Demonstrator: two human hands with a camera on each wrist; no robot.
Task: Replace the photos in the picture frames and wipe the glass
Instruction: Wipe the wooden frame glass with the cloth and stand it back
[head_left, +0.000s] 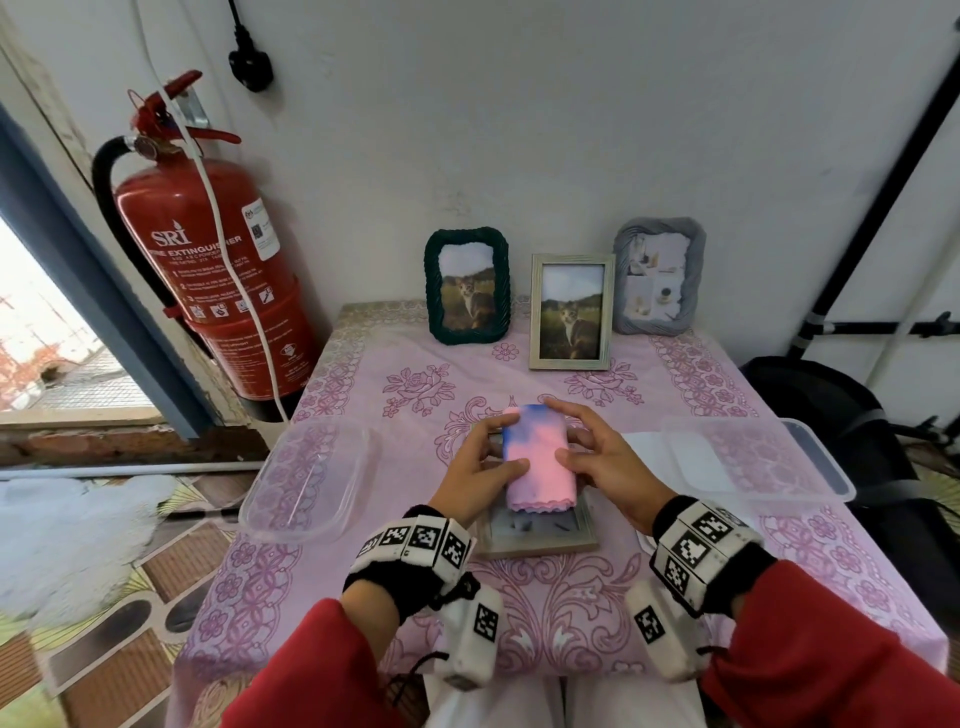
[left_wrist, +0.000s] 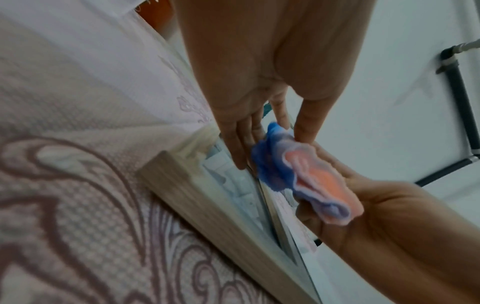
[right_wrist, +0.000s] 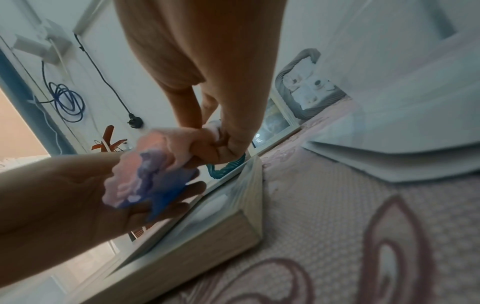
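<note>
A folded pink and blue cloth (head_left: 535, 457) sits between both hands above a pale wooden picture frame (head_left: 540, 540) that lies flat on the table. My left hand (head_left: 480, 462) holds the cloth's left side, thumb across it and fingers (left_wrist: 239, 152) straight down by the glass. My right hand (head_left: 592, 457) pinches the right side with curled fingers (right_wrist: 221, 146). In the wrist views the cloth (left_wrist: 306, 179) (right_wrist: 148, 174) is bunched just over the frame (left_wrist: 207, 201) (right_wrist: 207, 236). Most of the glass is hidden under the cloth.
Three frames stand at the wall: a dark green one (head_left: 466, 286) and a silver one (head_left: 571, 312), both with cat photos, and a grey one (head_left: 658, 275). Clear plastic containers lie left (head_left: 306, 478) and right (head_left: 753, 457). A red fire extinguisher (head_left: 218, 280) stands left of the table.
</note>
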